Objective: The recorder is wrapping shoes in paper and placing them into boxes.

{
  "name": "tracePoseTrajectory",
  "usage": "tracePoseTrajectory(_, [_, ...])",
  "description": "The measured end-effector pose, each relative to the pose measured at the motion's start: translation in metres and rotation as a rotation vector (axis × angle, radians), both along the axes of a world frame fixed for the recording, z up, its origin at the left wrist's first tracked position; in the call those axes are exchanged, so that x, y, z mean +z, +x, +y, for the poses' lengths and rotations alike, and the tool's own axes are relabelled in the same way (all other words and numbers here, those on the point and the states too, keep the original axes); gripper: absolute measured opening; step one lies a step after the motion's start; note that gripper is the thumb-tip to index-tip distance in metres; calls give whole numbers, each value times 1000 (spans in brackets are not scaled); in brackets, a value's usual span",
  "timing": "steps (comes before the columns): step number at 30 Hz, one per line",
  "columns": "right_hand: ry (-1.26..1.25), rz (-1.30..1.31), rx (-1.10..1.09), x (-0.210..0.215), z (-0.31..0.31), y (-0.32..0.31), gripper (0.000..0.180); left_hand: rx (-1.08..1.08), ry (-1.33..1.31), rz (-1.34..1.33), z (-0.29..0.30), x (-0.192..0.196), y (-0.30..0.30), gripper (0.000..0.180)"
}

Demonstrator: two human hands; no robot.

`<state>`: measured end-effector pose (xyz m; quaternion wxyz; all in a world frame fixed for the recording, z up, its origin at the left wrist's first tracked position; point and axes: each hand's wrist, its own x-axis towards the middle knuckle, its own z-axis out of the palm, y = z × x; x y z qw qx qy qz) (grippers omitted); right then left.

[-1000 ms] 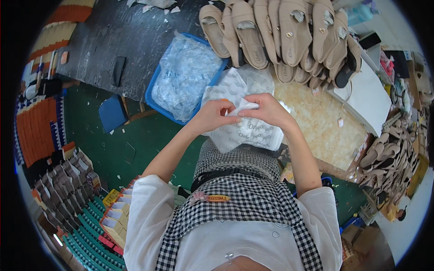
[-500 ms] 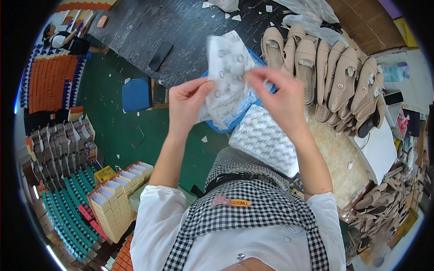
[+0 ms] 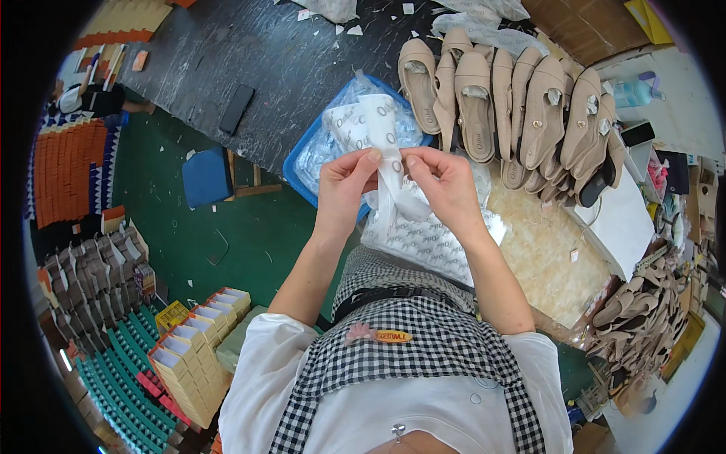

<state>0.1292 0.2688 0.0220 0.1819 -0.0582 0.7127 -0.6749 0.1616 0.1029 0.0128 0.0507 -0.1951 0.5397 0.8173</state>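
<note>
My left hand (image 3: 348, 178) pinches a sheet of white printed tissue paper (image 3: 378, 121) between thumb and fingers. From the other side my right hand (image 3: 442, 181) grips the same sheet, which is gathered into a narrow folded strip between both hands. Behind it stands a blue basket (image 3: 302, 147) lined with crinkled clear plastic. Below my hands lies a stack of printed tissue paper (image 3: 423, 246), partly covered by my right hand and the held sheet. To the right of the basket, beige slip-on shoes (image 3: 476, 113) stand in rows.
A dark marbled table (image 3: 204, 60) carries a black phone (image 3: 237, 110) and paper scraps. A blue stool (image 3: 206, 178) is at left, near stacked cream boxes (image 3: 193, 340). More beige shoes (image 3: 643, 325) pile up at right. Another person (image 3: 91, 98) is at far left.
My right hand has come down and toward my left. The tissue sheet, spread wide before, is now bunched into a narrow strip. The whole view has shifted slightly.
</note>
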Motion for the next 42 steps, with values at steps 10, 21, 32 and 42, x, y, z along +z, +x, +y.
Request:
tracePoseTrajectory(10, [389,523,-116,6,5,10,41,-181,-674,377,8,23,-13,34])
tracePoseTrajectory(21, [391,630,239,52,43,-50,26,-857,-1281,635,-45,80,-53,9])
tracePoseTrajectory(32, [489,601,-62,36,-3,1,19,-418,-209,16,-30,34,-8,23])
tracePoseTrajectory(42, [374,315,-167,-15,7,7,16,167,343,-165,13,-12,-15,27])
